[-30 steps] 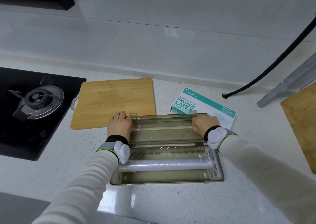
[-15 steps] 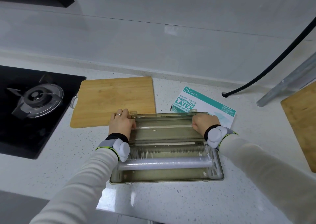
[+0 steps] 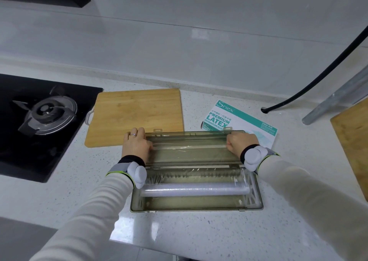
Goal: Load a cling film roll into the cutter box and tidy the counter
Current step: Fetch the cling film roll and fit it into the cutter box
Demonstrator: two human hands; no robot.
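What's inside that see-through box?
A roll lies in the box, film stretched from it over the lid, held by the left hand and right hand. The left wrist hides the roll's left end.

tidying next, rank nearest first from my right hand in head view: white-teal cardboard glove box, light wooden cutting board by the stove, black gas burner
1. White-teal cardboard glove box, just beyond the right hand.
2. Light wooden cutting board, left.
3. Black gas burner, far left.
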